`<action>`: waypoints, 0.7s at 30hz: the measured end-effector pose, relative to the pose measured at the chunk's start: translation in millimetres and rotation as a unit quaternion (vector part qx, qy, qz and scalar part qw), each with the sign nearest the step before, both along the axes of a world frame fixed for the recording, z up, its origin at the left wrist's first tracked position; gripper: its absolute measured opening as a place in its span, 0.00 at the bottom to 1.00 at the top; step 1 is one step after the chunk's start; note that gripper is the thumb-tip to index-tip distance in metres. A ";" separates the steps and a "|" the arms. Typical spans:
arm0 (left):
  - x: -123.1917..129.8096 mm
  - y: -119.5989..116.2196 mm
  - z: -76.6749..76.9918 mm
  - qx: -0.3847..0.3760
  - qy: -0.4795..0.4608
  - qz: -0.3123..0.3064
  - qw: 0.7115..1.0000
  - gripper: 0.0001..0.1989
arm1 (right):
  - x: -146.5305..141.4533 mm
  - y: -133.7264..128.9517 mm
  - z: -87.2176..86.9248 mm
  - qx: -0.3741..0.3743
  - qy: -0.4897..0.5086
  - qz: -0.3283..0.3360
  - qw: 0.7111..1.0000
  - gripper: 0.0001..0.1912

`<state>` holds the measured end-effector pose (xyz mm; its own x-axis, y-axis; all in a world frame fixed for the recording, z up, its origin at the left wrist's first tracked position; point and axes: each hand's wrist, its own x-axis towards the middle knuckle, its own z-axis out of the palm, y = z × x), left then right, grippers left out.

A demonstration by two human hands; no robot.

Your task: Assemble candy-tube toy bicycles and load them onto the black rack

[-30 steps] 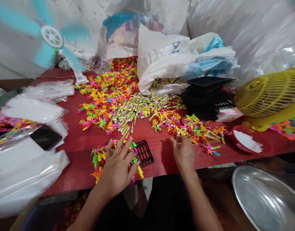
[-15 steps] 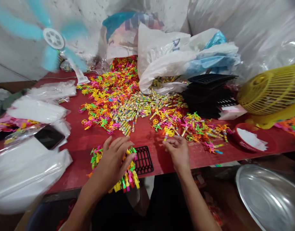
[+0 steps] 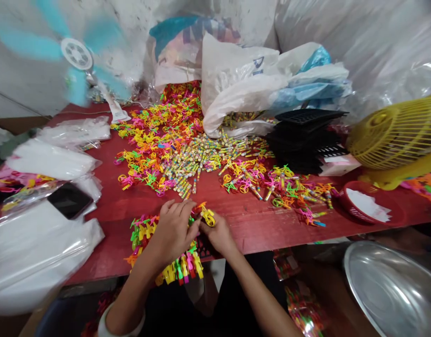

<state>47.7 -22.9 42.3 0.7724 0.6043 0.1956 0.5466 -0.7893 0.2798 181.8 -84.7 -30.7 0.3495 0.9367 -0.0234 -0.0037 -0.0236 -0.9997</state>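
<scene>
My left hand (image 3: pixel 175 228) lies over a black grid tray (image 3: pixel 203 248). Its fingers curl at the tray's far side and its thumb points right. Rows of small coloured plastic toys (image 3: pixel 183 267) stand packed in the tray and stick out past the table's front edge. My right hand (image 3: pixel 218 232) is closed on a yellow plastic toy (image 3: pixel 208 216) at the tray's right part, close to my left thumb. An orange bit shows beside this toy. The fingertips of both hands are partly hidden.
Behind the hands lie heaps of coloured toys (image 3: pixel 145 135) and printed tubes (image 3: pixel 190 161) on the red table (image 3: pixel 117 234). Black trays (image 3: pixel 295 140) are stacked at right, near a red basket (image 3: pixel 348 206) and yellow fan (image 3: pixel 394 135). Plastic bags and a phone (image 3: pixel 69 200) lie left.
My right hand has moved left from the loose pile to the tray, bringing the yellow toy along. The left hand has shifted slightly right, its fingers closer together.
</scene>
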 end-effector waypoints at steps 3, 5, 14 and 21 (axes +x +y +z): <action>0.6 -0.3 0.5 0.006 0.005 0.002 1.000 0.20 | -3.5 -0.4 -2.8 0.026 -0.165 0.007 0.986 0.03; 0.7 -0.2 1.5 0.005 0.006 -0.004 1.000 0.22 | -6.4 -2.6 -3.5 0.018 -0.257 0.024 0.966 0.08; 3.3 0.2 7.9 -0.013 -0.005 -0.010 1.000 0.15 | 6.4 -0.9 -6.7 0.047 -0.293 0.077 0.952 0.14; 3.4 -0.6 8.8 -0.016 -0.009 -0.007 1.000 0.14 | 109.2 0.9 9.2 -0.124 -0.347 -0.286 0.885 0.09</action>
